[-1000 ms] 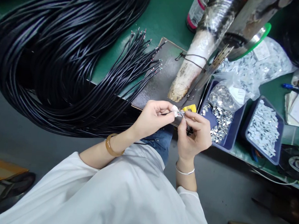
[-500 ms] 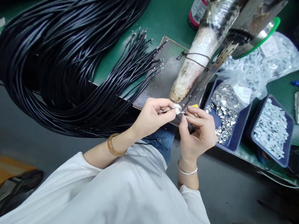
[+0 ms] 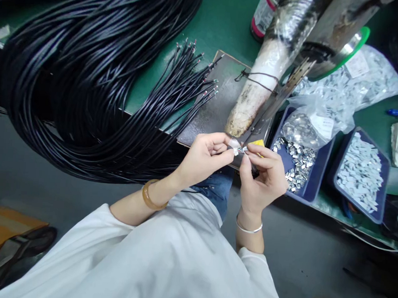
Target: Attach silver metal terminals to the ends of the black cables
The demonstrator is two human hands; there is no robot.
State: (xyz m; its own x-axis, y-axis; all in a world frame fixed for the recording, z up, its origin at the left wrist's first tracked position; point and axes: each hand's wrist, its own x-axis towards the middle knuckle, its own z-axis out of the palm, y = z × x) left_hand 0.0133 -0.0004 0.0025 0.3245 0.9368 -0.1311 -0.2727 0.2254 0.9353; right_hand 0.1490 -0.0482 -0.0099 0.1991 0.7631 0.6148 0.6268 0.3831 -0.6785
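My left hand [image 3: 207, 156] pinches a small white piece [image 3: 235, 151] between thumb and fingertips. Opposite it, my right hand [image 3: 263, 174] grips a tiny silvery part [image 3: 244, 149] in its fingertips. The two small items meet or nearly meet between my hands; their exact shape is too small to tell. Both hands are over the front edge of a dark metal plate [image 3: 220, 87], just below the rounded tip of a plastic-wrapped pale tube [image 3: 254, 89]. A large bundle of black cables [image 3: 98, 69] lies left of them, its stripped ends resting over the plate.
Right of my hands, a blue tray [image 3: 315, 175] holds small metal pieces, and another tray [image 3: 384, 180] holds pale flat pieces. Plastic bags [image 3: 377, 79] lie behind them. A jar [image 3: 263, 15] and a green-rimmed spool [image 3: 358, 46] stand at the back.
My right fingertips have shifted slightly, and the silvery part between my hands shows a little more. Both hands remain in nearly the same place.
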